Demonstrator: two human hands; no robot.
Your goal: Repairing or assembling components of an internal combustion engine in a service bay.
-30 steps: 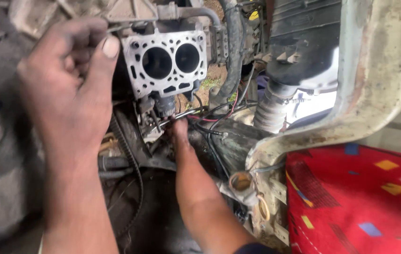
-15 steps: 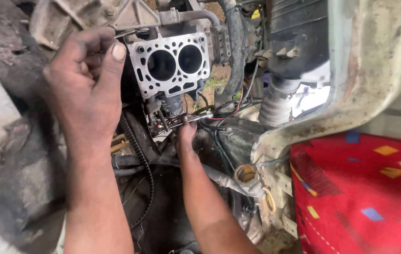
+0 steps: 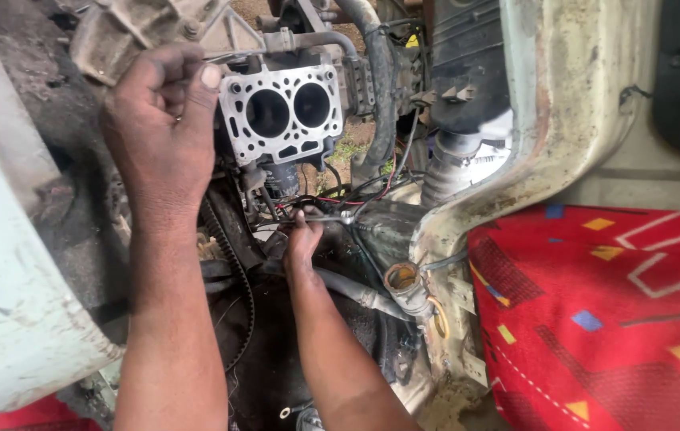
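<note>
The left hand (image 3: 160,120) is raised at the upper left of the engine bay, its fingers curled closed around a thin silver metal rod (image 3: 232,56) pinched under the thumb — the rod's long axis runs nearly level, pointing right from the fist along the top edge of the pale grey two-bore cylinder block face (image 3: 282,116), which sits just to the right of the knuckles and touches nothing of the hand itself. The right hand (image 3: 302,239) reaches in lower down, directly under that block face, fingers closed on the handle end of a slim silver spanner (image 3: 330,216); the spanner lies almost horizontal, its ring end pointing right toward a cluster of red and black wires (image 3: 356,195). So the right hand is the nearer one to the fittings below the block, beside the dark cylindrical oil filter (image 3: 282,179), while the left stays up at the block's top corner. A black ribbed rubber belt (image 3: 232,255) loops down just left of the right forearm. An open brass-coloured pipe neck (image 3: 401,279) stands near the right wrist, apart from it. At the right a red cloth with yellow and blue shapes (image 3: 595,319) covers a seat — no package or label is legible anywhere.
</note>
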